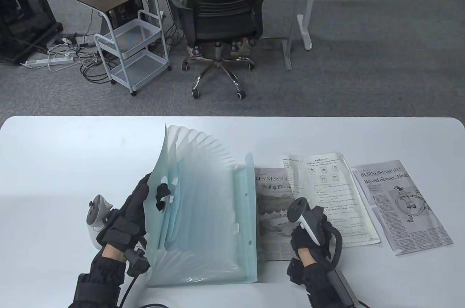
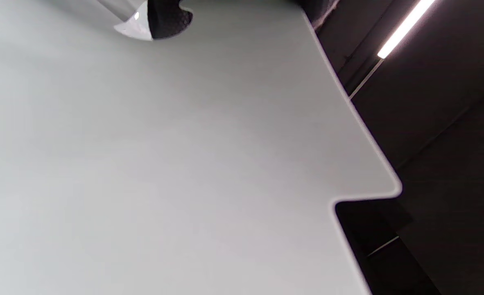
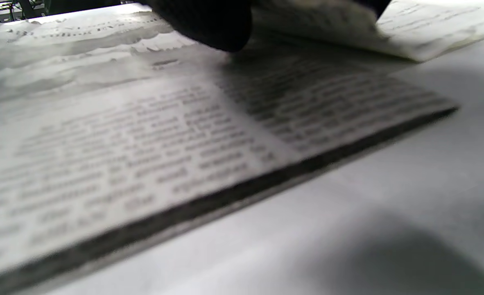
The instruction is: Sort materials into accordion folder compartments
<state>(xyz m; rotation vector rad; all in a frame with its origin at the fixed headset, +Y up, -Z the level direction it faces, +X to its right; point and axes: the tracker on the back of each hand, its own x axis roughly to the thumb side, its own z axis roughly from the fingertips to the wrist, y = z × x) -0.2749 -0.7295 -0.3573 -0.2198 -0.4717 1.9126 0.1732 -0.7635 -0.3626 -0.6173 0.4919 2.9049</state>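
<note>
Where newspapers (image 1: 273, 210) lie, headlines "Wuling EVs", "Beyond oil woes"

Translucent glossy plastic accordion folder (image 1: 203, 210), matt newsprint sheets (image 1: 272, 210), smooth matt white table (image 1: 72, 148).

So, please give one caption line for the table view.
Left hand holds accordion folder open; right hand rests on newspaper.

Accordion folder (image 1: 207, 210) left on table (image 1: 54, 162), three papers (image 1: 328, 197) rightward.
</note>
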